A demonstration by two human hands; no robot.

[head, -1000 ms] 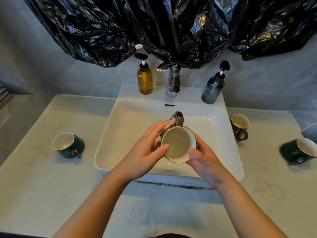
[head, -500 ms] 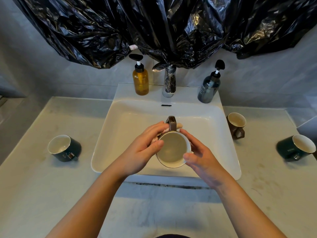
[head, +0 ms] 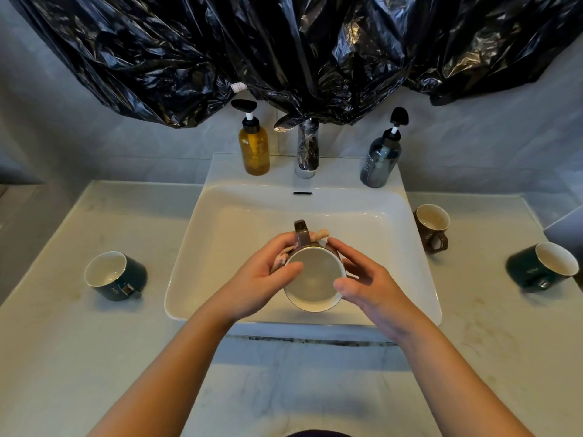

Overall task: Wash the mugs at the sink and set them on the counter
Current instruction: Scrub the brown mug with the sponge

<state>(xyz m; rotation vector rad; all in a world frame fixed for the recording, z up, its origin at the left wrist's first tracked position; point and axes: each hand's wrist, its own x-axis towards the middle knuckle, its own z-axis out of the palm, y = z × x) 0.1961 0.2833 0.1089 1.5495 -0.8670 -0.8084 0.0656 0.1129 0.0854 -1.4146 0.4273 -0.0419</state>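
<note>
Left hand [head: 262,279] grips a brown mug [head: 312,279], cream inside, handle pointing away, over the sink [head: 220,247]; right hand [head: 369,279] cups its other side, fingers curved.

— Which lettering can be read on the mugs?

— A short gold word, apparently "Hug", is seen upside down on the left green mug [head: 115,275] and again on the right green mug [head: 536,269]. Pale lettering is printed on the brown counter mug [head: 430,230], but it is too small to be read. The outer wall of the held mug [head: 312,279] is mostly hidden.

— And elsewhere?

— Vertical white lettering is carried by the grey pump bottle [head: 380,162]; it cannot be made out. A white tag [head: 238,86] on the black plastic sheet [head: 157,58] is blurred.
</note>
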